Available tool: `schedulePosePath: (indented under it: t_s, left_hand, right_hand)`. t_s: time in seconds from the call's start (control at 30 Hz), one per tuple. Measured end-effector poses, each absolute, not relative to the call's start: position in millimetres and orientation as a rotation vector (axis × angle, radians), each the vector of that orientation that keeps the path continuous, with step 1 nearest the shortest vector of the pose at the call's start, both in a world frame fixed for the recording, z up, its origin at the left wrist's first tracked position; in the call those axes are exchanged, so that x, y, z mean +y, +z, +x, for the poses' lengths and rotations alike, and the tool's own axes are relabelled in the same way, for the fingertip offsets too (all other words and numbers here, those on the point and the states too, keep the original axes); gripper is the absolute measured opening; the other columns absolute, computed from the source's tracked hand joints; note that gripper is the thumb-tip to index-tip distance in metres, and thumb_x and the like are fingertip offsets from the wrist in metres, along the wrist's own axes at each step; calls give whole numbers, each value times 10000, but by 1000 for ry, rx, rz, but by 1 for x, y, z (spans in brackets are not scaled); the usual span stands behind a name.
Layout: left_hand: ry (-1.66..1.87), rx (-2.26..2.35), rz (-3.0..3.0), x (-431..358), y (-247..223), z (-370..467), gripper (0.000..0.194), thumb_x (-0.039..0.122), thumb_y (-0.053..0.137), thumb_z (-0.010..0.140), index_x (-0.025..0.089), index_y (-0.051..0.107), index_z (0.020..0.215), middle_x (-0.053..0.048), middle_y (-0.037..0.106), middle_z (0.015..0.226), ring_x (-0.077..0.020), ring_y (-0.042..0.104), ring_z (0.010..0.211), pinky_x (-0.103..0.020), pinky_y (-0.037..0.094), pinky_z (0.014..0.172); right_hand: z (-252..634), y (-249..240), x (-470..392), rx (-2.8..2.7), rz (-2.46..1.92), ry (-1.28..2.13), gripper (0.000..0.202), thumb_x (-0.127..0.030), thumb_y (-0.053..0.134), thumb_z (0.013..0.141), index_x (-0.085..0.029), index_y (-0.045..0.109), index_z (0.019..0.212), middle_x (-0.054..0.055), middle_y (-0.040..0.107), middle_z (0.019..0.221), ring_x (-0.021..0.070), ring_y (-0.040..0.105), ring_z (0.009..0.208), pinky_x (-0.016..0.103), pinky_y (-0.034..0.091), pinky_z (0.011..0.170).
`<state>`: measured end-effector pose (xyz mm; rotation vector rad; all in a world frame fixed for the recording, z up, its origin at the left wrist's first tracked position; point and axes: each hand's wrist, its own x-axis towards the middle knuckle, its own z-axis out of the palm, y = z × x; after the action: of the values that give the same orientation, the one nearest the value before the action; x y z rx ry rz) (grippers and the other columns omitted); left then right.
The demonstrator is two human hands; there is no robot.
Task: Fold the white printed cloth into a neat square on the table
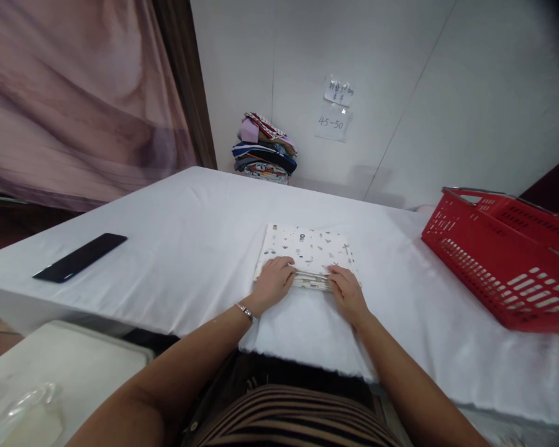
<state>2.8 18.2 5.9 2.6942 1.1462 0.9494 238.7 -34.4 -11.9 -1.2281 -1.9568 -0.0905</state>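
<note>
A white cloth printed with small motifs (pixel 308 245) lies folded in several layers on the white-covered table (pixel 190 236), in front of my body. At its near left corner my left hand (pixel 274 280) grips the layered edge, fingers curled over the top. My right hand (pixel 347 292) holds the same near edge at the right corner, its fingers bent around the layers. Between the two hands the stacked folds of the near edge show.
A black phone-like slab (pixel 81 257) lies on the table at the left. A red plastic basket (pixel 503 254) stands at the right. Folded clothes (pixel 264 149) are piled beyond the far edge, by the wall. A white surface (pixel 74 360) is at lower left.
</note>
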Motion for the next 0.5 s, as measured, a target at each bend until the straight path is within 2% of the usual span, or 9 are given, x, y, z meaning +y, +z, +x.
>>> schedulePosePath:
  t_s: [0.2,0.5]
  left_hand:
    - [920,1047,2804,12,10,0,174,158,440,862,179,612,843,-83,570,1113,-221,498,1045,-414,388,899]
    - [817,953,2862,14,8,-1,186,135,376,884,175,557,887,-65,608,941,-185,549,881,-373,395,831]
  right_hand:
    - [239,-12,-35,-1999,-1228,-112,204,-198,420,904,-210,620,943,92,588,1159,223,536,1085,430,451,919]
    - [242,-16,-34,-2021,-1183,-180,197,-187,450,896,-221,619,992,84,644,1023,217,576,974,425,483,856]
